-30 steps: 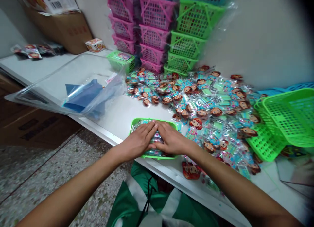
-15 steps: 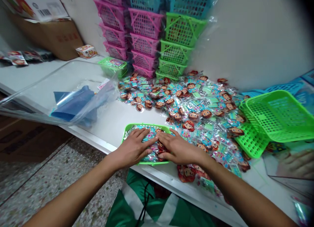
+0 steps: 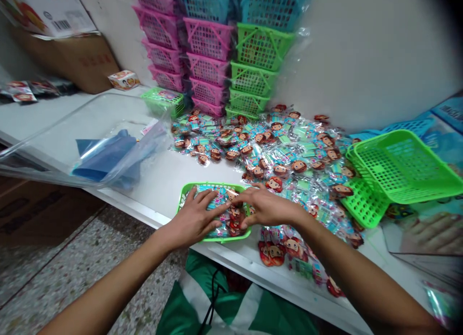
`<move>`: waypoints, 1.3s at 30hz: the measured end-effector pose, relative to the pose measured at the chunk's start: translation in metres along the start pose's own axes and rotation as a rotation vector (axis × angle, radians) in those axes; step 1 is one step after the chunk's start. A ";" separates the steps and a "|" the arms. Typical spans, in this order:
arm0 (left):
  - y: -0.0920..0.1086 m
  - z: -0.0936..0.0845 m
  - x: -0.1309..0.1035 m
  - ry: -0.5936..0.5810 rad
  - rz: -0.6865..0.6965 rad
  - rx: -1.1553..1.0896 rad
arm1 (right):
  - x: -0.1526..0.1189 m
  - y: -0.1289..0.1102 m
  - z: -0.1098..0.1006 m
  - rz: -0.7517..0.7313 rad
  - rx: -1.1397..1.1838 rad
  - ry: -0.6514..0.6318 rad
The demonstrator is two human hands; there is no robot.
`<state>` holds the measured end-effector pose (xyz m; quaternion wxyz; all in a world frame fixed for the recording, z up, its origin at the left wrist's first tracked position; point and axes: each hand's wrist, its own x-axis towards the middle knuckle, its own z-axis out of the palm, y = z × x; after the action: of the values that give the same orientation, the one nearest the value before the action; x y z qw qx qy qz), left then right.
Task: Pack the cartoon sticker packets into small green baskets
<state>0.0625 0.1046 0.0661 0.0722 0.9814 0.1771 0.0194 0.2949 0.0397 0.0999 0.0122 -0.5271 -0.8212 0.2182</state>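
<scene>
A small green plastic basket (image 3: pixel 231 239) sits at the table's front edge, filled with several shiny printed packets (image 3: pixel 223 225) that have red-haired cartoon heads. My left hand (image 3: pixel 197 213) lies over the packets with its fingers spread, pressing flat on them. At the basket's right end is my right hand (image 3: pixel 265 207), fingers bent and thumb apart from them, touching the heads of the packets. Its palm is empty as far as I can see. To the right and behind spreads a heap of similar loose packets (image 3: pixel 300 154).
Stacks of pink baskets (image 3: pixel 208 62) and green baskets (image 3: pixel 255 74) stand by the wall. More green baskets (image 3: pixel 405 166) lie at right, near another person's hand (image 3: pixel 430 233). A clear plastic bag (image 3: pixel 108 113) with a blue sheet (image 3: pixel 106 156) lies at left.
My right hand has lifted a little and bent its fingers, showing more of the packets' red heads. The left hand stays spread on the packets.
</scene>
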 end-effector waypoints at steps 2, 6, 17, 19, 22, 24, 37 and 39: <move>-0.001 0.000 0.000 0.001 0.002 -0.004 | -0.001 0.002 -0.003 0.002 -0.028 0.023; -0.004 0.003 -0.003 0.008 0.016 -0.014 | 0.012 -0.013 0.006 0.079 -0.222 0.025; -0.016 0.023 0.006 0.121 0.046 0.085 | -0.121 0.067 0.007 0.741 -0.155 0.502; -0.015 0.022 0.006 0.114 0.038 0.087 | -0.163 0.093 0.013 1.089 -0.331 0.440; -0.015 0.021 0.006 0.126 0.041 0.085 | -0.204 0.121 0.030 1.249 -0.404 0.377; -0.015 0.021 0.006 0.139 0.037 0.078 | -0.215 0.131 0.039 1.274 -0.422 0.320; -0.015 0.022 0.004 0.125 0.032 0.091 | -0.260 0.183 -0.139 1.305 -0.485 0.657; -0.014 0.022 0.004 0.130 0.033 0.088 | -0.255 0.187 -0.166 1.276 -0.498 0.716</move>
<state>0.0627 0.1164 0.0426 0.0170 0.9830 0.1660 0.0764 0.6104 -0.0601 0.2346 0.0299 -0.9241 -0.3291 -0.1920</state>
